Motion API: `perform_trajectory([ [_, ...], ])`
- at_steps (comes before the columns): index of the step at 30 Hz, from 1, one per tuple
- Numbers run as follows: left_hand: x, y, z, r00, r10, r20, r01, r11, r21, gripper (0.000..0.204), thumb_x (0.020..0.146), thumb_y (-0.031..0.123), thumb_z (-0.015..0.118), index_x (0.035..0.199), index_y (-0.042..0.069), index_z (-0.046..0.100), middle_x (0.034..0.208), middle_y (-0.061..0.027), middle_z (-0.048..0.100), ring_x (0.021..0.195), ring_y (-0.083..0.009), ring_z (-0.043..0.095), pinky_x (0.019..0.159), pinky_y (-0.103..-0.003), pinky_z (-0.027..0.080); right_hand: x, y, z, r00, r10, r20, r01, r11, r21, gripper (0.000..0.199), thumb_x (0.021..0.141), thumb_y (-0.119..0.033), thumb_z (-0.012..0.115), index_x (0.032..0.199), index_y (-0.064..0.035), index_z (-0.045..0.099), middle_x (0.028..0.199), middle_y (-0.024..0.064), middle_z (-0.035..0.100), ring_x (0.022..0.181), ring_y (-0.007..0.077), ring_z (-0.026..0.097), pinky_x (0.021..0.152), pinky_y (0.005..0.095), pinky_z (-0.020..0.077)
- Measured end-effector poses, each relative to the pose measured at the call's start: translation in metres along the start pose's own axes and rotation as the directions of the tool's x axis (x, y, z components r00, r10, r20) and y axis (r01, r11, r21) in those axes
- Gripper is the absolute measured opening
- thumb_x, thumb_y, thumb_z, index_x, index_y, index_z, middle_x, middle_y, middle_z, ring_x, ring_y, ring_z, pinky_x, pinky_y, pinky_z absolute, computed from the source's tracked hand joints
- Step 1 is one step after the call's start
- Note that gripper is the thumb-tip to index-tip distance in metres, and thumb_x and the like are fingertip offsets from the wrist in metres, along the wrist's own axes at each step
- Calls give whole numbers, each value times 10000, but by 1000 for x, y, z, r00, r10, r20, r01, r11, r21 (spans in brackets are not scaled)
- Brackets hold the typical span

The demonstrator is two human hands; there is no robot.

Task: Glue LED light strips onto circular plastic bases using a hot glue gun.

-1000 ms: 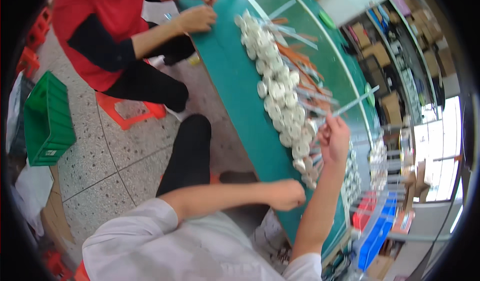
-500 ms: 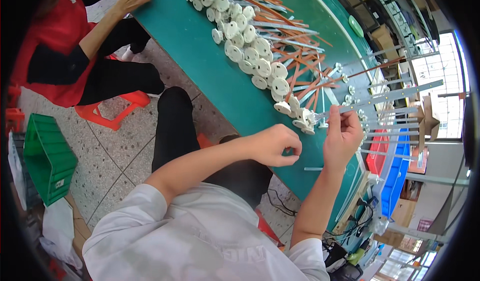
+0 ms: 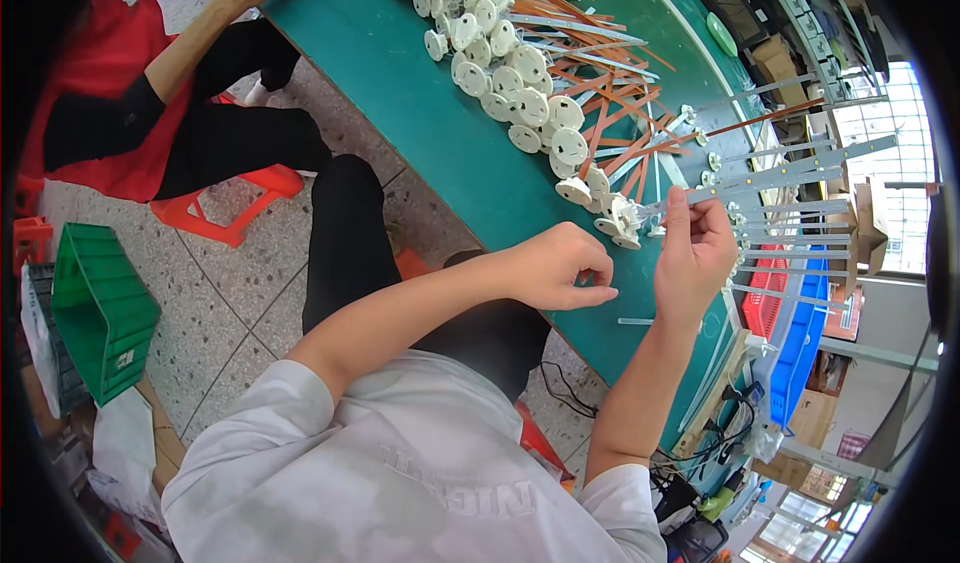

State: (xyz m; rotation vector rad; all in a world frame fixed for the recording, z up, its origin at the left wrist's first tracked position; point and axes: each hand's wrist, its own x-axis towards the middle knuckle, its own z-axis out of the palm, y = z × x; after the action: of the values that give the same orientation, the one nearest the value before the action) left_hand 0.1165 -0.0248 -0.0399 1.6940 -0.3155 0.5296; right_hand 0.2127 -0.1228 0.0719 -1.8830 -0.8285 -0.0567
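My right hand (image 3: 695, 263) is closed, with thumb and fingers pinching a long pale light strip (image 3: 825, 163) dotted with small yellowish spots. That strip slants to the upper right, and its near end lies close to the end of a row of white discs (image 3: 530, 108). My left hand (image 3: 562, 266) hovers over the table's near edge, to the left of my right hand. Its fingers are curled, the thumb is apart from them, and nothing shows between them. Below the hands, a small clear stick (image 3: 635, 321) lies on the green table (image 3: 420, 128).
Orange and pale strips (image 3: 600, 93) fan out behind the discs. More pale strips (image 3: 800, 254) project past the right edge, near a red basket (image 3: 764, 293) and a blue bin (image 3: 800, 348). A co-worker in red (image 3: 120, 103) sits left. A green crate (image 3: 105, 313) stands on the floor.
The thumb of my left hand has parted from its curled fingers, and that hand has risen slightly in view. My right hand still pinches the strip. The whole view has shifted a little.
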Motion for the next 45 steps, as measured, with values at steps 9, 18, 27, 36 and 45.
perform_trajectory([
  [9, -2, 2, -6, 962, -246, -114, 171, 876, -451, 268, 810, 36, 813, 1038, -6, 677, 914, -84, 725, 796, -146, 695, 719, -298, 566, -6, -6, -5, 999, 45, -6, -45, 997, 59, 225, 981, -183, 698, 833, -43, 604, 671, -39, 542, 551, 16, 405, 494, 197, 272],
  [18, -6, -3, -9, 944, -302, -134, 119, 688, -716, 496, 858, -88, 707, 1339, -66, 587, 1184, -179, 697, 1077, -253, 707, 965, -355, 563, -17, 3, 4, 996, 47, 69, -51, 997, 55, 228, 975, -177, 706, 822, -39, 609, 670, -26, 577, 551, 21, 436, 501, 199, 297],
  [27, -4, -3, -7, 943, -301, -143, 86, 635, -768, 459, 893, -50, 704, 1339, -58, 592, 1181, -153, 702, 1065, -202, 697, 949, -326, 564, -18, 8, 2, 982, 125, 141, -130, 991, 31, 165, 963, -143, 714, 905, 1, 657, 716, -4, 609, 597, 28, 490, 517, 194, 334],
  [36, -4, -2, -7, 943, -298, -148, 92, 662, -744, 451, 919, -30, 682, 1356, -60, 574, 1170, -123, 699, 1045, -176, 687, 941, -315, 558, -28, 18, 0, 983, 75, 165, -94, 989, 112, 119, 930, -56, 721, 872, 44, 694, 814, 26, 641, 653, 75, 540, 552, 220, 386],
  [45, -5, -3, -8, 954, -278, -116, 110, 679, -726, 415, 938, 9, 685, 1338, -51, 590, 1079, -97, 724, 959, -134, 697, 874, -280, 551, -32, 11, 1, 989, 53, 136, -61, 996, 60, 163, 929, -69, 727, 836, 57, 683, 822, 42, 651, 653, 78, 548, 555, 223, 393],
])
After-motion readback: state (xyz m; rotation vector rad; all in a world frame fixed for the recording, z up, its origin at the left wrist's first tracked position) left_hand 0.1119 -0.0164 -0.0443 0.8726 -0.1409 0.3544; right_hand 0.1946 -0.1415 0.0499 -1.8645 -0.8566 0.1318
